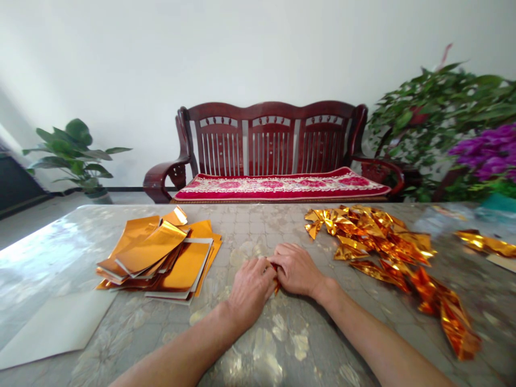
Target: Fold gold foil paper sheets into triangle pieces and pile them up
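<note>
The worktop point(250, 226) has a glossy, mottled grey and gold surface and runs across the scene. Toward the left lies a loose stack of gold foil sheets point(157, 258), overlapping and fanned, some showing pale edges. Near it, at the near left, a plain white sheet point(56, 328) lies flat and runs to the worktop's edge. Right of centre spreads a heap of crumpled gold foil pieces point(387, 252), trailing toward the near right. At the far right, a clear plastic bag point(439, 217) lies against the far edge, and a separate gold foil strip point(486, 243) rests just above a pale card point(502, 262).
</note>
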Motion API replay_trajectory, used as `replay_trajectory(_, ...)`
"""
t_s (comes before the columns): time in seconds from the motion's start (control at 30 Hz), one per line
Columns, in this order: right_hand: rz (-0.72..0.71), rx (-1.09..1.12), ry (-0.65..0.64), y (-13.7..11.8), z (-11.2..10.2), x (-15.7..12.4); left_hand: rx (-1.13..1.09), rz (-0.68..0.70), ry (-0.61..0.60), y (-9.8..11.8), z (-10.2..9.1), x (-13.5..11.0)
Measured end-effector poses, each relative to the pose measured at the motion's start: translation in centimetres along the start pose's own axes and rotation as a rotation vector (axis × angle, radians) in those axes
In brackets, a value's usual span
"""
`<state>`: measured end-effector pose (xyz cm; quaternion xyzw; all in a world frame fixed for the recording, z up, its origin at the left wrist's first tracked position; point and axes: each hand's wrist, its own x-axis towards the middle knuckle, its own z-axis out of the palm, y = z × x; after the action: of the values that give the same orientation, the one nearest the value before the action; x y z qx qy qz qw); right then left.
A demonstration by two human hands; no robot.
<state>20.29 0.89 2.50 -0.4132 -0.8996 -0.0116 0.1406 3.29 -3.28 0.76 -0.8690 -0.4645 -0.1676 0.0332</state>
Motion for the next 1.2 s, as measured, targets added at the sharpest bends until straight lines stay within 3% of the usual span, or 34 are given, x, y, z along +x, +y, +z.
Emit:
replay_trajectory(0.43, -0.008, 0.118, -0.049, 1.2, 0.6, 0.2, 0.007, 0.065, 0.033, 0.3, -0.4, -0.4)
replay_trajectory(0.67, -0.003, 0.134, -0.038, 1.4, 1.0, 0.2, 0.114, 0.02, 0.042, -1.1, -0.4, -0.5)
replay_trajectory(1.2, 0.097, 0.217, -0.015, 1.2, 1.4, 0.3, 0.029, 0.047, -0.024, -1.4, 0.0, -0.4)
